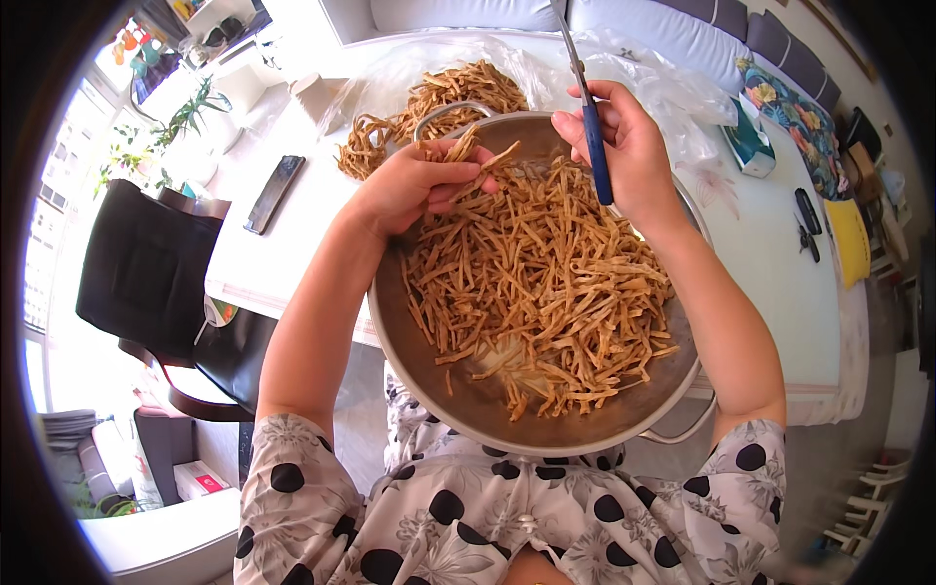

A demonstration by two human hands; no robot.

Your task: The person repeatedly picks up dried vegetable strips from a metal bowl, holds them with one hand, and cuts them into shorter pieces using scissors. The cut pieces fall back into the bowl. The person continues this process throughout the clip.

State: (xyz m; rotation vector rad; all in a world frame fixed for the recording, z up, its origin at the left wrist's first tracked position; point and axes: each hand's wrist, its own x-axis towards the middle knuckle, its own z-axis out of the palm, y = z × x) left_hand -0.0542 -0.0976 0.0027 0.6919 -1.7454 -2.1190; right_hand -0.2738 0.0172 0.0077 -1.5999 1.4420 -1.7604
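Note:
My left hand (431, 179) pinches a few dried brown food strips (499, 162) over the far left part of a wide metal pan (453, 417). In my right hand (632, 139) are scissors (596, 153) with a blue handle, their blades pointing away from me. They are held above the pan's far right rim. Many short pieces of the dried strips (541, 278) cover most of the pan's bottom. Past the far handle, longer strips lie in a heap (468, 91) on clear plastic sheeting (658, 95).
A smartphone (274, 194) lies on the white table (775, 314), left of the pan. A tissue box (749, 142) and keys (808, 241) are on the right side. A black chair (146, 263) stands at the left; a sofa (468, 14) is behind the table.

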